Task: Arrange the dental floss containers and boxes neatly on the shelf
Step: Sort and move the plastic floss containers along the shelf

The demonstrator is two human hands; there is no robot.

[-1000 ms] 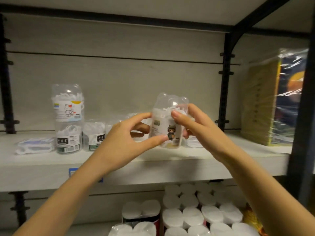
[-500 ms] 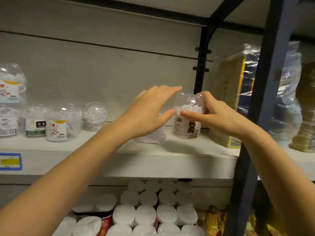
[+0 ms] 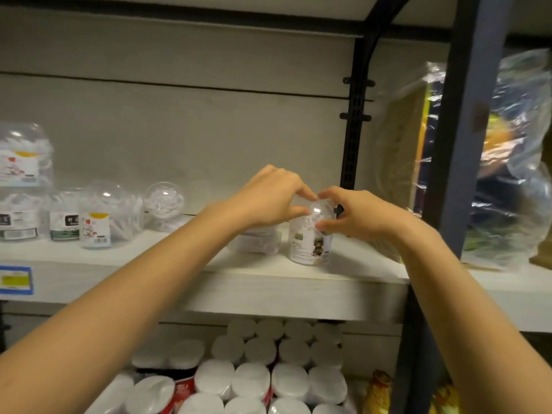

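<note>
While left hand [image 3: 268, 198] and right hand [image 3: 355, 218] pinch the top of one clear floss-pick jar [image 3: 307, 248] on the shelf [image 3: 268, 283], five more pick-filled containers [image 3: 109, 216] at left.

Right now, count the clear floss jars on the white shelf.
6: cartoon-label jar gripped by left hand and right hand; round jar; row of three far left; stacked jar above them. Others may be hidden.

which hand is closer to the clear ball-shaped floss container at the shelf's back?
Left. The left hand is right of the clear ball-shaped container, gripping the top of the cartoon-labelled clear jar; the right hand pinches that jar farther right.
</note>
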